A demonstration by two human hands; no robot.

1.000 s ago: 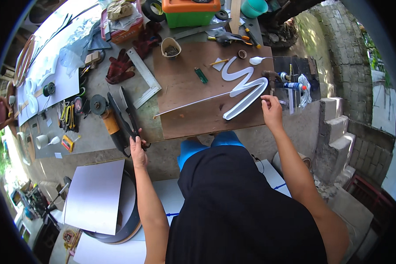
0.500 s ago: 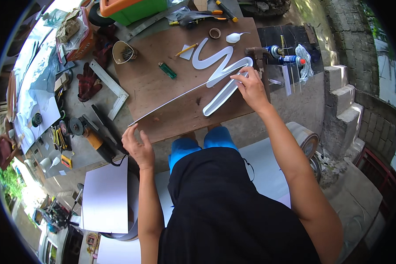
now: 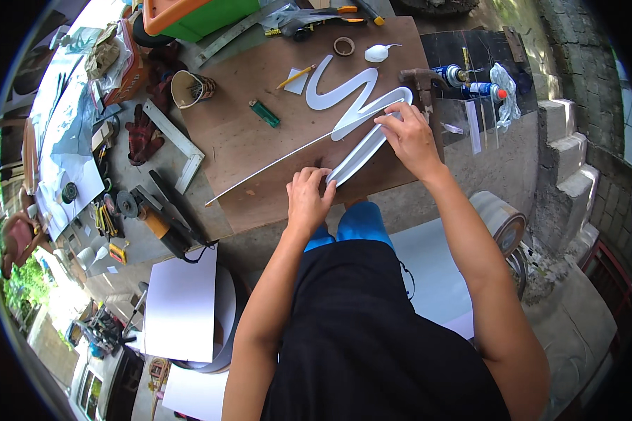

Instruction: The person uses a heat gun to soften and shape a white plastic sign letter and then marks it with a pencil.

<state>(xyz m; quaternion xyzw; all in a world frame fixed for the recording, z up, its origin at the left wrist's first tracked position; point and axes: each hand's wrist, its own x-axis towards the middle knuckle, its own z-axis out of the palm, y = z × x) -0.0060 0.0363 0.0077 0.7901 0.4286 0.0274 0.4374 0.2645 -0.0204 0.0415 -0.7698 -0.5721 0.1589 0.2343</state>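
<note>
A white curvy letter-shaped piece (image 3: 342, 92) lies on a brown board (image 3: 239, 151), with a raised rim along its right-hand stroke that forms a shallow channel. From it a long thin white strip (image 3: 270, 166) runs out to the lower left. My right hand (image 3: 414, 140) pinches the rim near the top of this stroke, thumb and index together. At the stroke's near end, my left hand (image 3: 310, 200) has its fingertips closed on the rim. What lies under the fingertips is partly hidden.
Around the piece are a green lighter (image 3: 265, 114), a pencil (image 3: 296, 77), a tape roll (image 3: 344, 46), a white squeeze bottle (image 3: 379, 53) and a hammer (image 3: 423, 84). An angle grinder (image 3: 151, 219) and a metal square (image 3: 175, 144) lie left. Spray cans (image 3: 481, 90) lie right.
My left hand has moved right from the strip's free end to the near end of the channelled stroke. My right hand stays at the upper rim. The view has shifted slightly.
</note>
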